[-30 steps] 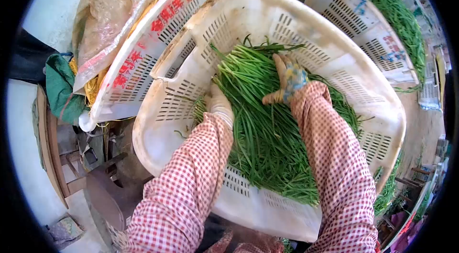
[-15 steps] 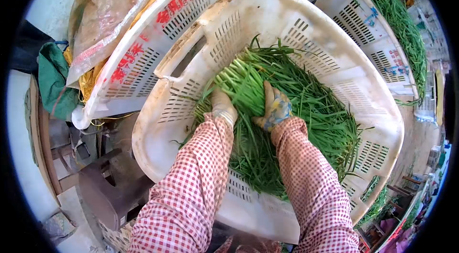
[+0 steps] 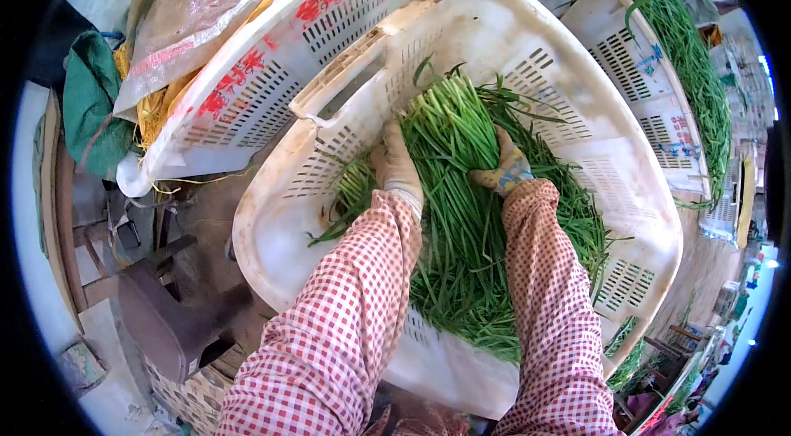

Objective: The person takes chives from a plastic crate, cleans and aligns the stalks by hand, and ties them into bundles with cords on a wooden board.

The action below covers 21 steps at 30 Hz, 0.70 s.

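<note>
A thick bunch of garlic chives [image 3: 451, 135] stands out above the other greens, its pale cut ends towards the far side of the white plastic basket [image 3: 276, 226]. My left hand [image 3: 397, 162], in a dirty work glove, is pressed round the bunch's left side. On its right side, my right hand [image 3: 506, 166], in a stained, patterned glove, grips with thumb and fingers. More loose chives [image 3: 474, 316] lie beneath and around the bunch. A smaller clump with pale ends [image 3: 354, 180] rests left of my left hand.
A white slatted basket with red writing [image 3: 284, 73] leans at the upper left, beside plastic sacks [image 3: 198, 16] and a green bag [image 3: 95, 106]. Another basket [image 3: 630, 65] heaped with greens [image 3: 688, 49] stands at the upper right. A brown plastic stool [image 3: 169, 312] is at the lower left.
The bunch between my hands has turned so its cut ends point away from me and lies straighter. My right hand has shifted right, and the whole view has moved slightly.
</note>
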Each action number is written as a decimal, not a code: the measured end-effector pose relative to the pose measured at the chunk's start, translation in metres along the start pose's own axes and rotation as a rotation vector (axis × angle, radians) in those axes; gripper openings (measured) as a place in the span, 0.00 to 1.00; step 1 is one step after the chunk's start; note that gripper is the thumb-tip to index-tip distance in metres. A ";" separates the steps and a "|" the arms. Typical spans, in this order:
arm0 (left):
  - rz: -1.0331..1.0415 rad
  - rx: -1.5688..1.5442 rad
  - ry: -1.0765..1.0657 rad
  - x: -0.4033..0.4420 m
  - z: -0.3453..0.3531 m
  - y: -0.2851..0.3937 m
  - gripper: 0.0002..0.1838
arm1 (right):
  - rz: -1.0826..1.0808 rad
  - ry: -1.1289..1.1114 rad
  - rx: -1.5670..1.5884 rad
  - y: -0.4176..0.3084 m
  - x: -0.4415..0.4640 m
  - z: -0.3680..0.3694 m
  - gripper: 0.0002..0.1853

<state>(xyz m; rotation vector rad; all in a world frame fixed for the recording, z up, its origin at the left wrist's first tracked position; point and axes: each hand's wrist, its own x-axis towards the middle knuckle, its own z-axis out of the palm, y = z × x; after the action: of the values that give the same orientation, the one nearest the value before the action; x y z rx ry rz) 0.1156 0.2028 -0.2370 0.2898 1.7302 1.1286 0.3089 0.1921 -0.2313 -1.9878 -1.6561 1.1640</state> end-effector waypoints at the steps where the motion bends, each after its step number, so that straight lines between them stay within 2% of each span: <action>1: 0.034 -0.032 -0.021 0.000 -0.001 0.002 0.47 | 0.000 -0.009 -0.005 0.003 -0.002 0.002 0.54; 3: 0.101 -0.098 -0.065 -0.002 -0.002 0.007 0.43 | -0.045 0.106 0.009 0.009 -0.006 0.006 0.53; 5: 0.075 0.112 0.045 0.002 -0.003 0.004 0.46 | -0.049 0.110 0.048 0.016 -0.006 0.006 0.53; 6: 0.121 0.090 0.131 -0.005 0.001 0.012 0.43 | -0.053 0.140 0.068 0.026 -0.003 0.007 0.52; 7: 0.122 0.088 0.131 -0.006 0.001 0.017 0.43 | -0.059 0.173 0.090 0.033 0.000 0.006 0.51; 8: 0.199 0.060 0.067 -0.006 0.001 0.022 0.42 | -0.108 0.184 0.225 0.040 0.003 0.006 0.48; 9: 0.275 0.033 0.004 -0.005 0.000 0.025 0.41 | -0.114 0.183 0.224 0.049 0.005 0.005 0.48; 10: 0.287 -0.035 0.064 -0.002 0.005 0.028 0.30 | -0.063 0.199 0.181 0.057 0.006 0.002 0.47; 11: 0.286 -0.039 0.066 -0.002 0.008 0.029 0.30 | -0.010 0.216 0.137 0.065 0.007 0.001 0.46; 12: 0.058 -0.116 -0.004 -0.011 0.009 0.042 0.29 | -0.045 0.218 0.280 0.056 0.001 -0.002 0.44; 13: -0.173 -0.191 -0.074 -0.017 0.010 0.049 0.29 | -0.044 0.215 0.276 0.060 0.001 -0.004 0.44; 15: -0.164 -0.231 -0.076 -0.007 0.016 0.034 0.27 | 0.006 0.181 0.206 0.064 -0.002 -0.007 0.53; 17: -0.186 -0.467 -0.236 -0.003 0.017 0.031 0.29 | 0.042 0.207 0.201 0.059 -0.015 -0.006 0.51; 18: -0.224 -0.553 -0.330 0.007 0.020 0.022 0.27 | -0.040 0.206 0.283 0.052 -0.022 -0.005 0.50; 19: -0.223 -0.553 -0.331 0.007 0.020 0.022 0.27 | -0.122 0.205 0.364 0.042 -0.029 -0.005 0.49; 21: -0.269 -0.550 -0.396 0.006 0.021 0.020 0.25 | -0.152 0.275 0.277 0.017 -0.045 -0.002 0.45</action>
<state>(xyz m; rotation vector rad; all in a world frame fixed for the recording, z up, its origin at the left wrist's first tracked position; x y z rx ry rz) 0.1244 0.2292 -0.2265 -0.0597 1.0280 1.2016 0.3217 0.1461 -0.2237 -1.7287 -1.3973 0.9570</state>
